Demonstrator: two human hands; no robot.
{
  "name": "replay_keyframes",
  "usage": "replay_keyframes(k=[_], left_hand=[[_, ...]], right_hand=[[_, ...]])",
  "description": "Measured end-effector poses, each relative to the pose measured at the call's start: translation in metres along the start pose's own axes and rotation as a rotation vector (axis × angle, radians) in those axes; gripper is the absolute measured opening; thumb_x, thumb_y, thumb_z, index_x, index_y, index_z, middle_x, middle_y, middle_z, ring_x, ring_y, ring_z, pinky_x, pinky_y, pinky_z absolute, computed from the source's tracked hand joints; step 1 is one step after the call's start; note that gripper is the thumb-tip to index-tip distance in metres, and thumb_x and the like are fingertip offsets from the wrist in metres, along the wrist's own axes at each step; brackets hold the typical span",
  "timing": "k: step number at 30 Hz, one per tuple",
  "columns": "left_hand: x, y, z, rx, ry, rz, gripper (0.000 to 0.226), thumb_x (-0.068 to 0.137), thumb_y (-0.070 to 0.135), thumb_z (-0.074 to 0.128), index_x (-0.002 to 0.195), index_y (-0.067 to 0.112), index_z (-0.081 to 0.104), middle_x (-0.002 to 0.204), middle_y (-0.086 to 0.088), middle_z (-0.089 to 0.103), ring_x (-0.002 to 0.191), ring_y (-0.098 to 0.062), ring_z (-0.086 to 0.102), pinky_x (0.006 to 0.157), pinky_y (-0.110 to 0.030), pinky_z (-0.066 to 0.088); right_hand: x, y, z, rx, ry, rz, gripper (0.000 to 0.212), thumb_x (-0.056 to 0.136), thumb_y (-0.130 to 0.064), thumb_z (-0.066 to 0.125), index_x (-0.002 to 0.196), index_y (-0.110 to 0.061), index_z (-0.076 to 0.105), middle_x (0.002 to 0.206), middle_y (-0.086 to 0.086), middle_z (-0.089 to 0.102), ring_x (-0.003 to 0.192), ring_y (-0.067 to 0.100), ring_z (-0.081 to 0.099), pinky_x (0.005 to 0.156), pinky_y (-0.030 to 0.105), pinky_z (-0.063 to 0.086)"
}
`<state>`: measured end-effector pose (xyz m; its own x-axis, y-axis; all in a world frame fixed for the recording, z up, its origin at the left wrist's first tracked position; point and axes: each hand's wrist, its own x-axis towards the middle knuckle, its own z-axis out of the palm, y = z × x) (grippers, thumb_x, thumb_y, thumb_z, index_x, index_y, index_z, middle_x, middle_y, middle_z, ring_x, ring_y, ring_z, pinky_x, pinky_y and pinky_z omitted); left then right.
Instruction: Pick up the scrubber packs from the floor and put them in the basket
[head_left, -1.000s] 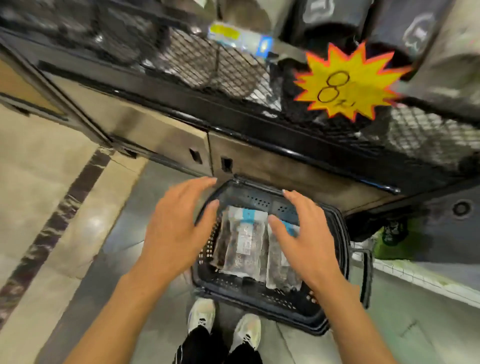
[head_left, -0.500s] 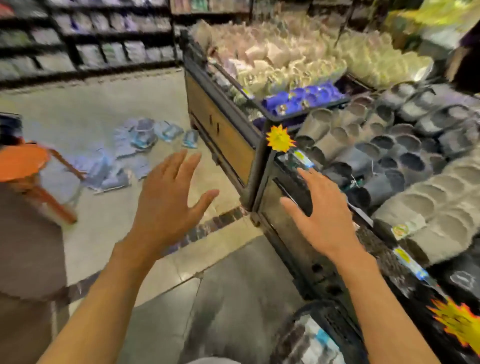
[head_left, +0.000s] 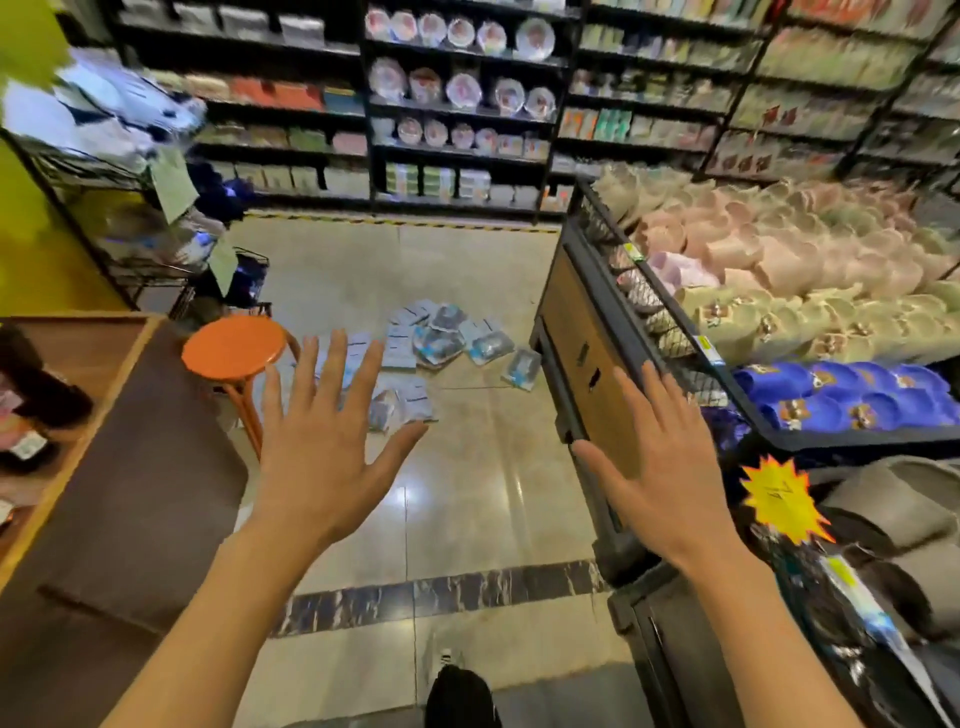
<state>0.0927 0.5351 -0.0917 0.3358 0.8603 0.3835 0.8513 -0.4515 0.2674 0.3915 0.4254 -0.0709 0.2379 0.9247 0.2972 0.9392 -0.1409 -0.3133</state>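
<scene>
Left hand (head_left: 317, 447) spread empty, right hand (head_left: 670, 467) spread empty

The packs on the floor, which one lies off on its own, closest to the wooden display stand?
The pack at the right edge of the pile. It lies apart from the others, just short of the stand, while the rest overlap in a cluster nearer the orange stool.

floor (head_left: 467, 499): glossy polished tile, reflecting the lights, with a dark marbled strip across the lower frame
scrubber packs (head_left: 441, 343): shiny clear plastic wrap with paper-like labels
stool (head_left: 234, 348): smooth orange seat, slight sheen
display stand (head_left: 576, 332): wood-look panel, matt black frame, wire mesh
counter (head_left: 130, 467): matt brown top, pale wood edge
shelving (head_left: 467, 119): black metal-looking uprights, upper frame
</scene>
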Motion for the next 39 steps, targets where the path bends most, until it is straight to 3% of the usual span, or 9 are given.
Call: replay_keyframes(k=[5, 12, 16, 23, 25, 28, 30, 34, 39], left_hand=[[0.116, -0.032, 0.035, 0.069, 0.007, -0.05, 0.084, 0.098, 0.077, 0.015, 0.163, 0.024, 0.024, 0.169, -0.014, 0.024, 0.157, -0.037, 0.018, 0.123, -0.065, 0.014], [0.236, -0.082, 0.079, 0.116, 0.031, -0.137, 0.081, 0.097, 0.071, 0.032, 0.162, 0.022, 0.027, 0.168, -0.015, 0.027, 0.156, -0.035, 0.02, 0.12, -0.067, 0.023], [0.3, -0.122, 0.106, 0.085, 0.02, -0.184, 0.085, 0.097, 0.076, 0.021, 0.162, 0.022, 0.028, 0.169, -0.013, 0.025, 0.157, -0.033, 0.017, 0.123, -0.064, 0.018], [0.432, -0.211, 0.172, 0.043, -0.038, -0.233, 0.083, 0.096, 0.073, 0.03, 0.163, 0.024, 0.025, 0.169, -0.012, 0.026, 0.157, -0.031, 0.02, 0.123, -0.058, 0.017], [0.473, -0.237, 0.194, 0.011, -0.068, -0.243, 0.084, 0.096, 0.075, 0.027, 0.164, 0.025, 0.022, 0.17, -0.01, 0.023, 0.158, -0.029, 0.017, 0.124, -0.054, 0.014], [0.529, -0.271, 0.225, -0.044, -0.083, -0.246, 0.084, 0.096, 0.074, 0.03, 0.163, 0.025, 0.024, 0.17, -0.01, 0.022, 0.158, -0.028, 0.015, 0.126, -0.035, -0.003], [0.562, -0.29, 0.247, -0.063, -0.09, -0.249, 0.085, 0.096, 0.076, 0.029, 0.162, 0.023, 0.027, 0.169, -0.012, 0.026, 0.157, -0.03, 0.018, 0.125, -0.032, -0.003], [0.606, -0.321, 0.298, -0.071, -0.112, -0.281, 0.089, 0.095, 0.079, 0.022, 0.16, 0.019, 0.03, 0.166, -0.016, 0.031, 0.153, -0.034, 0.024, 0.123, -0.048, 0.015], [0.625, -0.358, 0.387, -0.112, -0.129, -0.318, 0.081, 0.096, 0.069, 0.039, 0.16, 0.021, 0.03, 0.167, -0.012, 0.029, 0.154, -0.029, 0.023, 0.124, -0.037, 0.008]], right_hand=[[0.142, 0.01, 0.057, 0.053, -0.053, -0.029, 0.096, 0.088, -0.084, 0.027, 0.164, -0.025, 0.025, 0.173, 0.005, 0.014, 0.16, 0.026, 0.008, 0.128, 0.049, 0.008], [0.297, 0.003, 0.114, 0.116, -0.098, -0.081, 0.095, 0.088, -0.081, 0.031, 0.162, -0.021, 0.029, 0.171, 0.009, 0.02, 0.159, 0.032, 0.016, 0.127, 0.052, 0.015], [0.375, -0.003, 0.156, 0.143, -0.128, -0.087, 0.091, 0.09, -0.081, 0.034, 0.163, -0.026, 0.026, 0.172, 0.005, 0.018, 0.159, 0.028, 0.014, 0.127, 0.047, 0.011], [0.522, -0.02, 0.24, 0.161, -0.191, -0.082, 0.091, 0.09, -0.081, 0.036, 0.164, -0.03, 0.02, 0.17, -0.006, 0.012, 0.16, 0.024, 0.013, 0.129, 0.047, 0.016], [0.564, -0.024, 0.262, 0.178, -0.203, -0.062, 0.089, 0.091, -0.078, 0.041, 0.164, -0.032, 0.018, 0.168, -0.011, 0.009, 0.159, 0.023, 0.014, 0.129, 0.044, 0.014], [0.624, -0.028, 0.295, 0.217, -0.233, -0.043, 0.087, 0.092, -0.072, 0.049, 0.163, -0.033, 0.019, 0.167, -0.011, 0.01, 0.159, 0.023, 0.018, 0.128, 0.046, 0.018], [0.661, -0.027, 0.317, 0.198, -0.267, -0.038, 0.087, 0.091, -0.071, 0.049, 0.163, -0.033, 0.018, 0.167, -0.011, 0.011, 0.158, 0.023, 0.019, 0.128, 0.045, 0.019], [0.715, -0.021, 0.368, 0.2, -0.335, -0.011, 0.088, 0.092, -0.072, 0.048, 0.164, -0.03, 0.022, 0.171, -0.004, 0.019, 0.157, 0.02, 0.022, 0.126, 0.047, 0.023], [0.752, 0.006, 0.467, 0.242, -0.409, 0.019, 0.092, 0.088, -0.078, 0.042, 0.163, -0.029, 0.023, 0.17, -0.002, 0.026, 0.156, 0.018, 0.025, 0.124, 0.05, 0.028]])
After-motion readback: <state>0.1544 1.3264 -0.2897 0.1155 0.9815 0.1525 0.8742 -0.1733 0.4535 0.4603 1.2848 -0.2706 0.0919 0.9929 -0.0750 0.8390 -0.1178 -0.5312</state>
